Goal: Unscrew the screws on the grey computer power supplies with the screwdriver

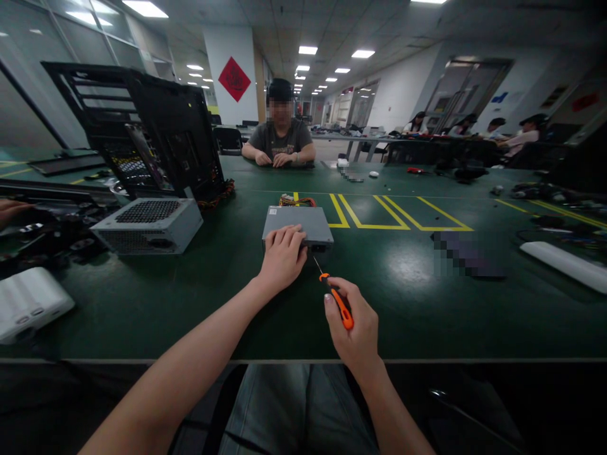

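Head view: my two hands at work on a green desk (190, 316).
Left hand (283, 256): flat on the near edge of the power supply (298, 225), pinning it, not gripping.
Right hand (353, 325): closed on the screwdriver (337, 302), its tip at the box's near right corner.
Handling: a stiff metal box, probably heavy with smooth sides; best held by top and edges, away from the wires (296, 201) at its back.
Around: a second supply (149, 224) and an open case (142, 129) to the left; a person (279, 136) sits opposite.
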Demonstrator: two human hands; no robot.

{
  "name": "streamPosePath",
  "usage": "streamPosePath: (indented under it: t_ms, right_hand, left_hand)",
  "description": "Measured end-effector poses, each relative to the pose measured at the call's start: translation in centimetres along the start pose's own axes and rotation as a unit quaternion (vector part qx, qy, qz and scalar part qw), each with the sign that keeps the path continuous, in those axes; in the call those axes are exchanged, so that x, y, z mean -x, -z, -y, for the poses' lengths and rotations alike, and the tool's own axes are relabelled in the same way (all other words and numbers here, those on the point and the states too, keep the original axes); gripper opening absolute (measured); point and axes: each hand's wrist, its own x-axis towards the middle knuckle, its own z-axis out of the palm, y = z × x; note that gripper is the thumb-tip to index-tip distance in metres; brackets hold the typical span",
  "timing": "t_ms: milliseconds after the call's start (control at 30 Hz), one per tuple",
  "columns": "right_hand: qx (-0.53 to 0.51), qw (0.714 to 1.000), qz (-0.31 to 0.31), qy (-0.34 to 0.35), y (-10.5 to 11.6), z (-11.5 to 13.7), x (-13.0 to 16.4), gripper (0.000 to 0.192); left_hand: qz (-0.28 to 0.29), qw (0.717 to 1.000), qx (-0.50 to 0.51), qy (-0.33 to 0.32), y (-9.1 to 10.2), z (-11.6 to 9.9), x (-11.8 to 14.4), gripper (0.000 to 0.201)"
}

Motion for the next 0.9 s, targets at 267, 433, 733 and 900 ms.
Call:
streamPosePath:
  t_ms: [267,433,733,900]
  right_hand:
    - [0.039,0.996,0.003,0.074,-0.11,-0.11,0.02,0.015]
    - [0.052,0.994,0.034,0.086,-0.01,0.17,-0.26,0.012]
    - [-0.006,1.0,0.021,-0.003,-0.14,-0.12,0.16,0.024]
    - [0.044,0.995,0.036,0.077,-0.27,-0.2,0.12,0.018]
  left_hand:
    - [-0.005,1.0,-0.002,0.004,-0.13,0.01,0.06,0.023]
    - [-0.011,1.0,-0.006,0.0,-0.1,-0.02,0.04,0.023]
    - [-0.015,1.0,-0.003,-0.003,-0.29,0.2,-0.04,0.023]
    - [-0.02,1.0,-0.003,-0.005,-0.27,0.14,-0.05,0.022]
